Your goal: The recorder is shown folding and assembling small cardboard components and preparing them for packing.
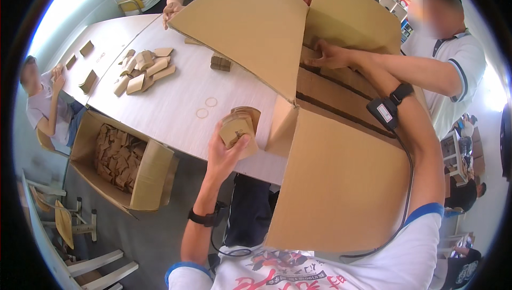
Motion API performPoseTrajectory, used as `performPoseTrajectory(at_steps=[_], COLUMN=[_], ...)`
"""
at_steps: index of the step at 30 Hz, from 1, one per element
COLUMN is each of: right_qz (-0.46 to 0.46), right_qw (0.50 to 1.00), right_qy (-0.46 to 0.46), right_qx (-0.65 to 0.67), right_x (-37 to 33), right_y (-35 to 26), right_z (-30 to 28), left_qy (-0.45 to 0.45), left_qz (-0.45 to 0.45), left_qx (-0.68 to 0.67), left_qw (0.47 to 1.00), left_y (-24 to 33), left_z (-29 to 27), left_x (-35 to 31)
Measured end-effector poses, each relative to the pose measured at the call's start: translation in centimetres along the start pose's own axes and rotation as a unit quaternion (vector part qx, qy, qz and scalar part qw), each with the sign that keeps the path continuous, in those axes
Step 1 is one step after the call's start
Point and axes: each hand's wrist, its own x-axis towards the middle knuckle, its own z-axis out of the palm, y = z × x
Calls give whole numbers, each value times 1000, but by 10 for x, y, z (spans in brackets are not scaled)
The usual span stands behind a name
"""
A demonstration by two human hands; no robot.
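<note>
My left hand [228,148] is closed around a small stack of brown kraft-card pieces [238,129], with rounded ends, above the table's front edge. A large open cardboard box [341,194] stands at my right, its flaps spread outward. Inside lie long brown rows of packed contents [341,98], separated by dark gaps. My right arm reaches over the box. The hand that seems to be my right hand [332,55] rests at the far end of the rows, thumb and fingers apart; its fingertips are partly hidden. A co-worker's forearm [410,66] overlaps my right wrist there.
On the white table [181,114] lie a loose heap of brown card pieces [144,69], a small bundle [220,62] and two rubber bands [207,107]. A carton of brown pieces [120,156] stands below left. Several people surround the table; a stool [66,220] is lower left.
</note>
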Motion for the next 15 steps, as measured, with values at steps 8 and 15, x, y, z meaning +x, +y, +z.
performPoseTrajectory(at_steps=[8,15], right_qz=[15,15], right_qw=[996,995], right_qy=[-37,88], right_qx=[86,31], right_x=[0,4], right_y=[-5,28], right_z=[-6,0], left_qy=[-3,-12], left_qz=[10,24], left_qx=[6,17], left_qw=[1000,999], left_y=[-4,-2], left_z=[-4,-1], left_x=[-4,-2])
